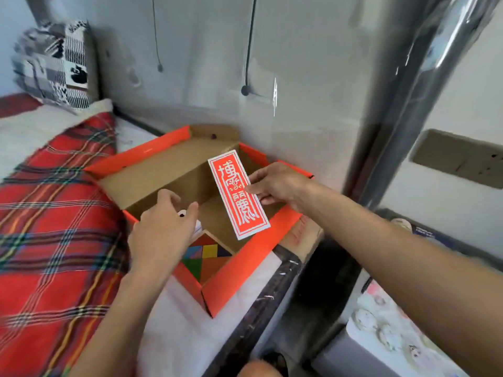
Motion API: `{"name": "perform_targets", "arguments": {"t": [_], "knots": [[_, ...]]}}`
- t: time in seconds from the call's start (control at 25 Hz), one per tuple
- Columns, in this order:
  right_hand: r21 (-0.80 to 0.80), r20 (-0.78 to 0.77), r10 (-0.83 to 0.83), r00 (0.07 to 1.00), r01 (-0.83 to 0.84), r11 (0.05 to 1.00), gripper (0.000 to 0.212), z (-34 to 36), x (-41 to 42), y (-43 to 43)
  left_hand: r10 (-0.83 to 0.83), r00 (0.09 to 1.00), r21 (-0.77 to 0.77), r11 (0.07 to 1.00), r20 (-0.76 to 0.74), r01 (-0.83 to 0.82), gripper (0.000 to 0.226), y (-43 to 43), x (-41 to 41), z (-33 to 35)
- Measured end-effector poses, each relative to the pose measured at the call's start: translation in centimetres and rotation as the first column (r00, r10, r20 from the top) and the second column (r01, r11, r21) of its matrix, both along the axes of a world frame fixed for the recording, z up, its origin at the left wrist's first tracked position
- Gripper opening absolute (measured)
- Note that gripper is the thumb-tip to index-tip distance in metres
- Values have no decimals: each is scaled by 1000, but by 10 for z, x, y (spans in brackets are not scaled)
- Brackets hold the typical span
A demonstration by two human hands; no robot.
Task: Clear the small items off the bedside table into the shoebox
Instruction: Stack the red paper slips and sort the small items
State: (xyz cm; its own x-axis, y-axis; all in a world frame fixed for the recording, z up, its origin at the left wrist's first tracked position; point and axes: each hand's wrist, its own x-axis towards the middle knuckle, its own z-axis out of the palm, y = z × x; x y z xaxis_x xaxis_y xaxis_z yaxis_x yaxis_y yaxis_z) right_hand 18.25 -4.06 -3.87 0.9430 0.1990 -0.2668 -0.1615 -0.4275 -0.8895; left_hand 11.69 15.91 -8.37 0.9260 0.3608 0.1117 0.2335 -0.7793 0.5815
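Item 1: card (239, 194), red. The right hand (275, 183) pinched it at its right edge. It hung tilted over the open shoebox (245, 257), its long axis running from the far wall to the near-right rim. The left hand (160, 229) hovered over the near-left corner, fingers loosely spread and empty. 1 puzzle (209, 257) lay inside.

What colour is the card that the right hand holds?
The card is red with white characters and a white border, in the head view.

Unreadable stylised characters on red card (233, 204)
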Motion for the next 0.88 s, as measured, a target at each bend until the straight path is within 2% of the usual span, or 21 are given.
{"name": "perform_targets", "arguments": {"t": [0.04, 0.12, 0.24, 0.36, 0.64, 0.8, 0.88], "knots": [[-93, -47, 59, 997, -63, 994, 17, -10, 17, 8, 57, 997, 73, 996, -42, -54, 32, 14, 3, -6], [-213, -144, 128, 981, -157, 964, 29, -29, 43, 23, 71, 995, 107, 992, -76, -63, 29, 28, 8, -15], [-321, -279, 171, 945, -259, 911, 35, -55, 73, 44, 51, 999, 143, 988, -9, -49, 23, 32, 14, -25], [-415, -327, 175, 929, -308, 856, 37, -75, 91, 58, 26, 999, 175, 984, 29, -31, 23, 35, 16, -28], [-623, -181, 287, 941, -336, 707, 36, -89, 99, 68, -13, 999, 179, 984, 42, 6, 17, 37, 18, -31], [-775, -107, 344, 933, -295, 559, 42, -97, 96, 77, -16, 999, 192, 981, 47, 6, 19, 35, 17, -32], [-783, -83, 337, 938, -270, 560, 45, -97, 96, 81, -3, 999, 191, 982, 53, -7, 22, 35, 16, -31]]}}
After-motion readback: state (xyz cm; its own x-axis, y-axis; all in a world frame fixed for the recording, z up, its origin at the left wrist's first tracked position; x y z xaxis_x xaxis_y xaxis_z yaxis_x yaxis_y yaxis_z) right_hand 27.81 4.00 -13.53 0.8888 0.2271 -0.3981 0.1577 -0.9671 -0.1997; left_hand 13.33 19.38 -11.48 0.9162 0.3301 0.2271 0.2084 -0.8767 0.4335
